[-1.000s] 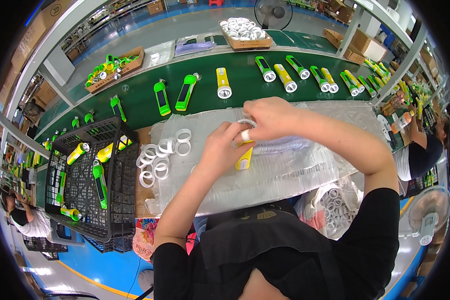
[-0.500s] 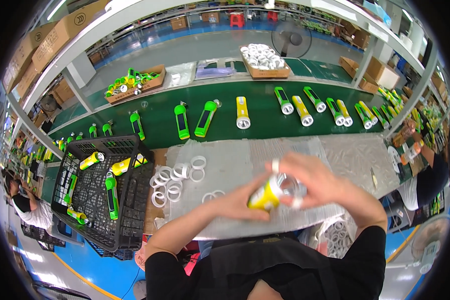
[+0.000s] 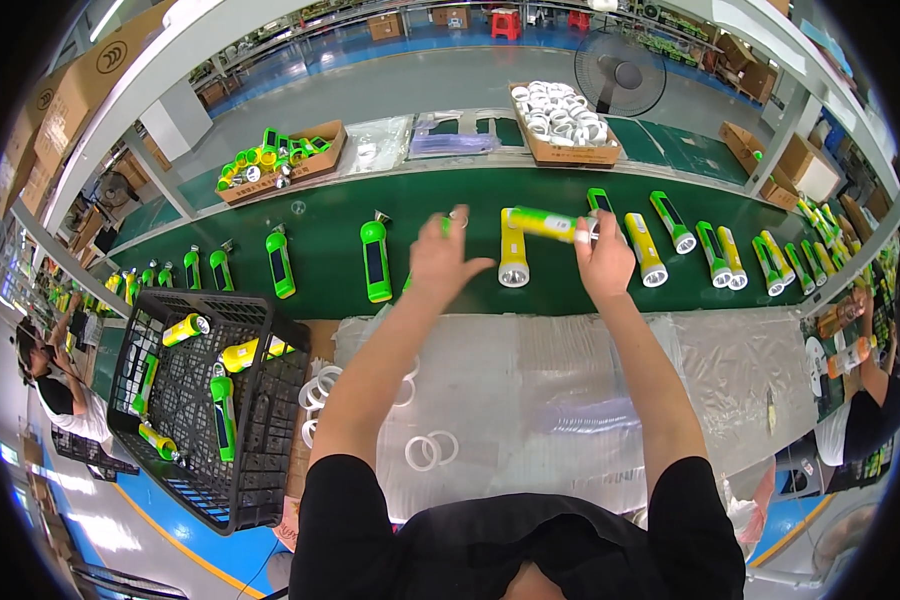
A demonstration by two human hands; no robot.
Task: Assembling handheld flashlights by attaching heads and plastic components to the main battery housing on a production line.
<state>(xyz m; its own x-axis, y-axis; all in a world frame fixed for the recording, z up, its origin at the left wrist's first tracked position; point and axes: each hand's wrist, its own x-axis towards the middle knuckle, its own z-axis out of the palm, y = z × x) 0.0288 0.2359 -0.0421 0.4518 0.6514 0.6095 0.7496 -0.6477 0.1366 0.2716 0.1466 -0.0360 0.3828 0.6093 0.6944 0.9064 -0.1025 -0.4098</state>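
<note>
Over the green conveyor belt point(image 3: 340, 200), my right hand point(image 3: 606, 264) grips a yellow and green flashlight point(image 3: 544, 224) by its right end. The flashlight lies almost level, slightly blurred, above a yellow flashlight point(image 3: 513, 262) standing out on the belt beneath it. My left hand point(image 3: 444, 258) reaches over another green flashlight point(image 3: 407, 284), which it mostly hides. Its thumb sticks out to the right, apart from the blurred fingers. Left of that hand lies a green flashlight with a dark panel point(image 3: 375, 262). White rings point(image 3: 423, 453) rest on the plastic-covered table point(image 3: 510, 400) below my arms.
A black crate point(image 3: 232, 505) with several flashlights stands at the left. Behind the belt are a box of white rings point(image 3: 577, 155) and a box of green and yellow parts point(image 3: 335, 155). More flashlights point(image 3: 646, 250) line the belt rightward. Co-workers sit at both sides.
Both hands have moved forward from the table to the belt. My left hand has let go of the yellow and green flashlight and reached left; my right hand now holds it alone.
</note>
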